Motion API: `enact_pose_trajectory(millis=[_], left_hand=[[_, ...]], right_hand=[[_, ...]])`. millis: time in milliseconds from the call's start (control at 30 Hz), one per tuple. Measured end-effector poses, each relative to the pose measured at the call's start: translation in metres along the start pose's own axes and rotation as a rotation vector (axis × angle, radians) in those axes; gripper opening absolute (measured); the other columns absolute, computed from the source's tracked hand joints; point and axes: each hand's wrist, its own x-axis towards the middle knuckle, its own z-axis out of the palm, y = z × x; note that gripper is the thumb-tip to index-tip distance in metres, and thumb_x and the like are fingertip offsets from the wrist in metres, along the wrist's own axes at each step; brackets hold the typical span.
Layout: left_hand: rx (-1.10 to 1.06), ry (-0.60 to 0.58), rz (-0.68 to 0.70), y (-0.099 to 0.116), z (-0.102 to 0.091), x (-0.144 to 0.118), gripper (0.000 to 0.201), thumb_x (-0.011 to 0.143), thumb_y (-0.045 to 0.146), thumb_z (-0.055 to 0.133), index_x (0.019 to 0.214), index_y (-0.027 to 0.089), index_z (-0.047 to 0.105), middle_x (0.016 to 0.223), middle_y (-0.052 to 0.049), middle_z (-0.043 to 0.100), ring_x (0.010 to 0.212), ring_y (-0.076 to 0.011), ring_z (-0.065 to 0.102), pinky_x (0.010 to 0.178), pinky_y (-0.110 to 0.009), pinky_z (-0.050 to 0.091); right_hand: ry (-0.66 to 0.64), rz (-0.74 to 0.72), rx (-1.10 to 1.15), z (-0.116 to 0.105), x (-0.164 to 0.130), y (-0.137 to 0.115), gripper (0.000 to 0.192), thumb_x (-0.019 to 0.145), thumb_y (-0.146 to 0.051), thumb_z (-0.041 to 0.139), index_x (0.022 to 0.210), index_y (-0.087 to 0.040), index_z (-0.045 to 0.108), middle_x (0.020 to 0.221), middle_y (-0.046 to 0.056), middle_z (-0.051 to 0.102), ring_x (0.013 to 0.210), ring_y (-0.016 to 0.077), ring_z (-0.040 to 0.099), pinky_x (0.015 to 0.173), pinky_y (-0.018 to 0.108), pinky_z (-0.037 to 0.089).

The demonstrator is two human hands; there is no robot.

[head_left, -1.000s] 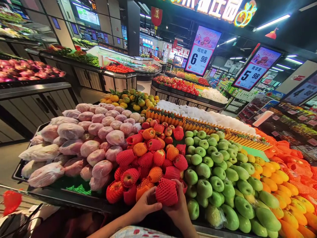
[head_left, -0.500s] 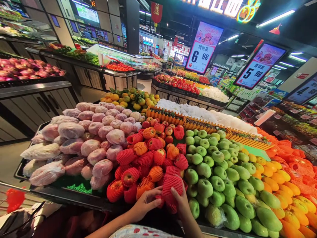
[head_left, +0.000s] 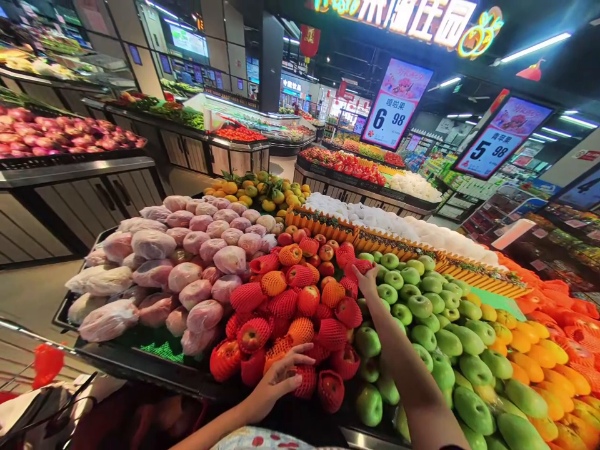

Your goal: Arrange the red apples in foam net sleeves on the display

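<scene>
Big produce tabletop [head_left: 140,365] fills the view, black rim at the near edge. Piles on it, left to right: pink fruit in thin plastic bags [head_left: 187,269], red apples in red and orange foam nets [head_left: 290,306], green apples [head_left: 412,319], then yellow-green mangoes [head_left: 506,387] and orange fruit [head_left: 539,350] at the far right. White foam-wrapped fruit [head_left: 398,222] sits behind an orange divider fence [head_left: 328,225]; citrus pile [head_left: 257,187] is further back. Price signs 6.98 [head_left: 391,109] and 5.98 [head_left: 497,140] hang above.

Left hand [head_left: 276,381] rests at the near edge of the netted apple pile, fingers spread wide and loosely curved over an orange-netted apple [head_left: 276,350], tips touching the net, not closed around it. Red-netted apples lie just beside it on the right.

Right hand [head_left: 368,281] is stretched out to the far side of the pile, at the border with the green apples. Fingers pinch a red foam net [head_left: 360,265] at the top. Cannot tell if there's an apple inside it.

Red bag [head_left: 44,365] and dark cart contents at bottom left.
</scene>
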Motion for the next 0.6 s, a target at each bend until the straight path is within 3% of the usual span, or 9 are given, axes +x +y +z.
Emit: enact_pose_trajectory(millis=[167, 300, 600], left_hand=[[0.003, 0.034, 0.003, 0.002, -0.004, -0.001, 0.037, 0.088, 0.054, 0.073, 0.117, 0.032, 0.079, 0.159, -0.009, 0.052, 0.152, -0.0421, 0.036, 0.124, -0.06, 0.022], [-0.015, 0.077, -0.012, 0.005, -0.007, -0.004, 0.038, 0.086, 0.055, 0.074, 0.115, 0.032, 0.079, 0.158, -0.009, 0.052, 0.152, -0.0412, 0.035, 0.125, -0.058, 0.021], [0.006, 0.047, -0.023, -0.002, -0.002, 0.004, 0.036, 0.086, 0.055, 0.073, 0.111, 0.03, 0.08, 0.151, -0.01, 0.058, 0.148, -0.0421, 0.04, 0.122, -0.059, 0.022]], right_hand=[[-0.189, -0.084, -0.234, 0.029, 0.03, 0.015, 0.067, 0.065, -0.038, 0.082, 0.121, -0.018, 0.052, 0.135, 0.017, 0.06, 0.13, 0.0342, 0.053, 0.114, 0.046, 0.042], [-0.286, -0.086, -0.365, 0.042, 0.029, 0.031, 0.064, 0.061, -0.036, 0.083, 0.116, -0.02, 0.055, 0.12, 0.012, 0.065, 0.118, 0.0333, 0.061, 0.103, 0.044, 0.05], [-0.292, -0.064, -0.573, 0.031, 0.029, 0.044, 0.074, 0.079, -0.053, 0.073, 0.136, -0.011, 0.049, 0.138, 0.025, 0.058, 0.135, 0.041, 0.054, 0.108, 0.046, 0.048]])
